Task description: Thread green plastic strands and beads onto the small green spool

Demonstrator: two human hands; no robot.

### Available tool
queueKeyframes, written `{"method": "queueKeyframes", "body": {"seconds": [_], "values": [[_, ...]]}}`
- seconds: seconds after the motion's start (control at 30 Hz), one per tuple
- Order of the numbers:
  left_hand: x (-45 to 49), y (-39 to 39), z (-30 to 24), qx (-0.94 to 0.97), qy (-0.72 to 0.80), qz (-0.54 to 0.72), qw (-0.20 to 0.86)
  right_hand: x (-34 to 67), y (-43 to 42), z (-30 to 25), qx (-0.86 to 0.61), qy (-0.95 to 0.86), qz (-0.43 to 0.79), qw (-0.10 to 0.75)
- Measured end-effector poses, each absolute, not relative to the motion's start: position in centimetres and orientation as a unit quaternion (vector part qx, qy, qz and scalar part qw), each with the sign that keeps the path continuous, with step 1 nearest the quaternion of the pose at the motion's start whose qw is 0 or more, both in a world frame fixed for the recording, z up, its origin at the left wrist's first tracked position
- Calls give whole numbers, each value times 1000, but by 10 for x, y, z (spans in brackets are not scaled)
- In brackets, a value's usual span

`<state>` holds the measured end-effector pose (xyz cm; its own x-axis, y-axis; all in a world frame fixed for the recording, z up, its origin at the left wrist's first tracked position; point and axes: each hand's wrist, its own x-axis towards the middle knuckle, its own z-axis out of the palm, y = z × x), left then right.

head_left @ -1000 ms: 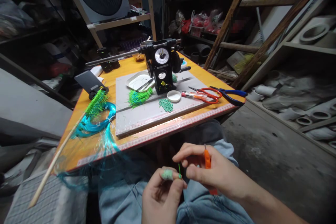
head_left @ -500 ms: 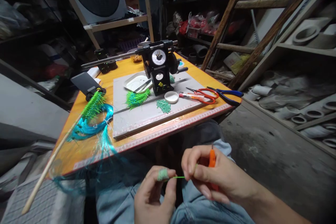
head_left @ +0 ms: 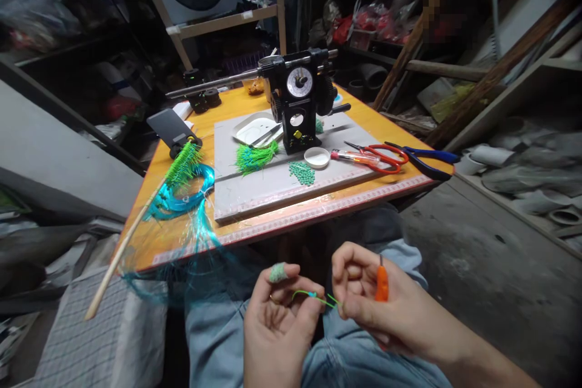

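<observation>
green strand [head_left: 313, 299] now bowed, ends pinched in grips of left hand [head_left: 279, 322] and right hand [head_left: 391, 318] with orange tool [head_left: 381, 284]

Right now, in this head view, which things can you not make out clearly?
Head view only.
Orange tool: lower part hidden inside the right hand.
Green strand between right hand and left hand: too thin to tell knot from loop.
Dial on the black machine: too small to read.
Green beads: too small to count.
</observation>
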<state>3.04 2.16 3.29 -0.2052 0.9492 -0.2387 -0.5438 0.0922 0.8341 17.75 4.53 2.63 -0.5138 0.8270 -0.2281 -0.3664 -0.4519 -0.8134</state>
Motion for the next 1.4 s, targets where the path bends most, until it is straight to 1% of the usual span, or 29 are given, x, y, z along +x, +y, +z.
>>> {"method": "queueKeyframes", "body": {"seconds": [0.17, 0.37, 0.57, 0.67, 0.83, 0.93, 1.4], "values": [[27, 22, 32, 227, 460, 628, 586, 177, 45, 28, -309, -379, 783, 386], [30, 19, 33, 233, 482, 629, 563, 184, 43, 29, -301, -384, 799, 352], [30, 17, 35, 233, 490, 634, 551, 189, 43, 29, -303, -397, 790, 355], [29, 17, 36, 231, 484, 631, 560, 187, 42, 29, -308, -391, 786, 367], [27, 19, 41, 211, 463, 627, 590, 178, 40, 33, -334, -410, 743, 411], [27, 20, 42, 204, 454, 623, 604, 174, 40, 35, -329, -424, 740, 406], [26, 19, 37, 203, 468, 611, 605, 172, 42, 36, -337, -412, 750, 392]]}}
